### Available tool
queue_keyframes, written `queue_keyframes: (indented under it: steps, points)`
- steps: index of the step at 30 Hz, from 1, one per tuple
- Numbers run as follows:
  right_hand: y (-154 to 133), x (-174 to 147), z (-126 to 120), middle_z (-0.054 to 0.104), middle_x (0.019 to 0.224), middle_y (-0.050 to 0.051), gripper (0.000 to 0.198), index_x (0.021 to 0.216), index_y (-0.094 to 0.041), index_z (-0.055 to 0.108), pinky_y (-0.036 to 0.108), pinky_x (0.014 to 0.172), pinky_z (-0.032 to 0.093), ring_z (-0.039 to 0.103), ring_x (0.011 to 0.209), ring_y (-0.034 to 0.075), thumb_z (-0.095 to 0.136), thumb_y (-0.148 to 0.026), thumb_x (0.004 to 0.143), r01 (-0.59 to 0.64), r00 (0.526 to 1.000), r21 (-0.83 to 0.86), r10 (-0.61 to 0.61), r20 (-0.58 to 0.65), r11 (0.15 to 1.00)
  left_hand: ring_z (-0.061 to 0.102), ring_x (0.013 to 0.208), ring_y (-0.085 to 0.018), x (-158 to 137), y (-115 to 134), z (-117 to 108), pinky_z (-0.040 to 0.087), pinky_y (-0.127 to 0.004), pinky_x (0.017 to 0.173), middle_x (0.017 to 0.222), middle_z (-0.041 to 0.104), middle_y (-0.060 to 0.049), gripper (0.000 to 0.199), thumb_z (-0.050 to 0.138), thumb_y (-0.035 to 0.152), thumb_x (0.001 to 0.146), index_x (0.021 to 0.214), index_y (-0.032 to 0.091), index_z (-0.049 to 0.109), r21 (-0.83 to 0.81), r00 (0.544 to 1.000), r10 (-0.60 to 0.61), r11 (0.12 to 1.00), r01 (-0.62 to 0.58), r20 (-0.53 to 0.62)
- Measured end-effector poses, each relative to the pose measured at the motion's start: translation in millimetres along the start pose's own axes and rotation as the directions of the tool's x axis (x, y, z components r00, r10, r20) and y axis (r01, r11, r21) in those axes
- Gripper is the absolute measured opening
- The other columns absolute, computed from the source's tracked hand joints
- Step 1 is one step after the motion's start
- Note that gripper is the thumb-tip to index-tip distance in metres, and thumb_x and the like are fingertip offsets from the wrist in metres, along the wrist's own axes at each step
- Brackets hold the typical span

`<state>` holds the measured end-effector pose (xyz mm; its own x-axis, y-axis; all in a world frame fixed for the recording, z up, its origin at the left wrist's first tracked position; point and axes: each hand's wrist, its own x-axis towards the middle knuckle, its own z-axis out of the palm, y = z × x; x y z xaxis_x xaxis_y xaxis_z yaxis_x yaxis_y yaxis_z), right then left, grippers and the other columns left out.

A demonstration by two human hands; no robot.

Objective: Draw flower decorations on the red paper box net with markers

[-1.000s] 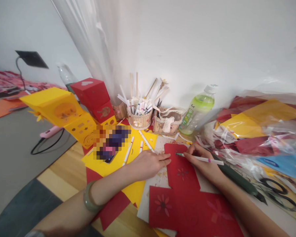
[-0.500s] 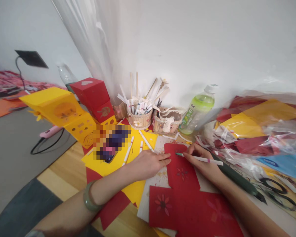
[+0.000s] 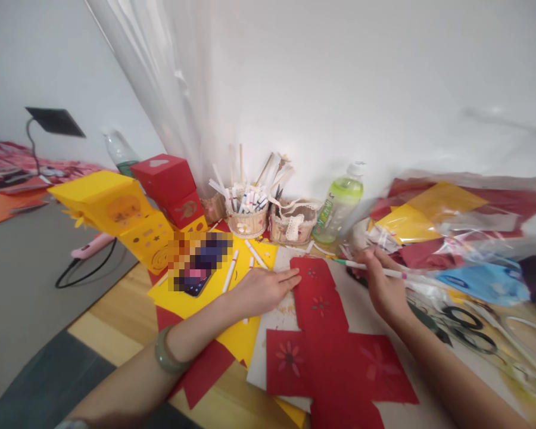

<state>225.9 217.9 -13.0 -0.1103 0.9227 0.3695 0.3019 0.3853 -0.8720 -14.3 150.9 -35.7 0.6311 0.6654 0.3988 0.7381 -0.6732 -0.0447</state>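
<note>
A red cross-shaped paper cutout [image 3: 330, 357] with drawn flowers lies on a pale board [image 3: 263, 363]. My left hand [image 3: 268, 289] rests at the upper left edge of the paper, fingers stretched out, holding nothing. Off the paper's upper right side, my right hand [image 3: 384, 289] grips a white marker [image 3: 395, 273] with a green tip pointing left. The tip is apart from the paper. A small flower [image 3: 312, 273] is drawn near the top of the cutout, with a larger one [image 3: 320, 307] below it.
Behind stand a basket [image 3: 247, 225] of markers, a lace-trimmed basket [image 3: 290, 229] and a green drink bottle [image 3: 339, 202]. Left are a phone [image 3: 199, 289], loose markers on yellow paper [image 3: 209, 307], and yellow and red paper boxes [image 3: 102, 190]. Scissors [image 3: 467, 319] and plastic-wrapped paper [image 3: 429, 220] lie right.
My right hand has lifted the marker off the red paper and moved right with it. The small top flower is now uncovered. My left hand stays at the paper's edge. The view has shifted slightly.
</note>
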Motion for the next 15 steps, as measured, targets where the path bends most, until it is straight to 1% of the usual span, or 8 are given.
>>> queue_keyframes:
  steps: [2, 5, 7, 9, 12, 14, 15]
  points:
    - [-10, 3, -7, 0.045, 0.049, -0.002, 0.049, 0.057, -0.023, 0.048, 0.028, 0.048, 0.031, 0.041, 0.048, 0.014, 0.035, -0.059, 0.086, 0.018, 0.999, -0.018, -0.019, -0.034, 1.000, 0.066, 0.089, -0.016, 1, -5, -3, 0.055, -0.028, 0.067, 0.119, 0.061, -0.003, 0.033, 0.047, 0.014, 0.083, 0.114, 0.016, 0.057, -0.007, 0.998, -0.009, 1.000, 0.009, -0.057]
    - [-27, 6, -17, 0.044, 0.045, -0.002, 0.053, 0.059, -0.024, 0.049, 0.029, 0.044, 0.028, 0.037, 0.043, 0.015, 0.028, -0.064, 0.086, 0.014, 0.997, -0.035, -0.016, -0.070, 0.999, 0.066, 0.089, -0.017, 3, -14, -15, 0.055, -0.030, 0.071, 0.110, 0.066, -0.003, 0.036, 0.045, 0.009, 0.081, 0.113, 0.016, 0.059, -0.012, 0.985, -0.078, 0.997, 0.077, -0.154]
    - [-38, 4, -24, 0.047, 0.046, -0.001, 0.051, 0.061, -0.023, 0.050, 0.028, 0.045, 0.030, 0.040, 0.044, 0.015, 0.030, -0.064, 0.085, -0.013, 0.999, -0.039, 0.011, -0.045, 0.999, 0.065, 0.091, -0.018, 1, -20, -26, 0.054, -0.031, 0.076, 0.106, 0.067, -0.004, 0.038, 0.042, 0.004, 0.079, 0.111, 0.015, 0.060, -0.022, 0.969, -0.132, 0.991, 0.130, -0.209]
    - [-47, -3, -33, 0.048, 0.049, -0.001, 0.046, 0.061, -0.022, 0.052, 0.028, 0.047, 0.032, 0.043, 0.047, 0.015, 0.039, -0.060, 0.084, -0.040, 0.999, -0.064, 0.039, -0.014, 0.997, 0.064, 0.091, -0.018, -5, -21, -40, 0.054, -0.032, 0.077, 0.102, 0.069, -0.004, 0.039, 0.040, 0.002, 0.078, 0.107, 0.016, 0.063, -0.038, 0.955, -0.167, 0.986, 0.163, -0.244]
    - [-53, -22, -48, 0.046, 0.050, -0.003, 0.038, 0.056, -0.021, 0.049, 0.027, 0.049, 0.030, 0.041, 0.050, 0.013, 0.053, -0.049, 0.081, -0.098, 0.995, -0.121, 0.099, 0.001, 0.988, 0.065, 0.086, -0.018, -26, -11, -59, 0.054, -0.032, 0.074, 0.096, 0.070, -0.002, 0.038, 0.038, 0.001, 0.079, 0.097, 0.018, 0.066, -0.066, 0.947, -0.183, 0.983, 0.172, -0.265]
    - [-52, -39, -58, 0.043, 0.051, -0.003, 0.035, 0.056, -0.021, 0.047, 0.026, 0.050, 0.029, 0.039, 0.052, 0.013, 0.055, -0.045, 0.081, -0.144, 0.989, -0.128, 0.148, 0.026, 0.981, 0.066, 0.080, -0.016, -45, 5, -69, 0.054, -0.029, 0.071, 0.090, 0.071, -0.002, 0.034, 0.037, 0.003, 0.081, 0.090, 0.018, 0.067, -0.085, 0.948, -0.170, 0.985, 0.152, -0.268]
    - [-50, -49, -64, 0.044, 0.053, -0.003, 0.034, 0.056, -0.021, 0.047, 0.026, 0.051, 0.030, 0.040, 0.053, 0.013, 0.055, -0.044, 0.080, -0.150, 0.987, -0.127, 0.156, 0.040, 0.981, 0.066, 0.077, -0.015, -55, 15, -72, 0.054, -0.027, 0.067, 0.087, 0.071, -0.002, 0.032, 0.038, 0.005, 0.082, 0.087, 0.017, 0.067, -0.092, 0.949, -0.162, 0.986, 0.142, -0.271]
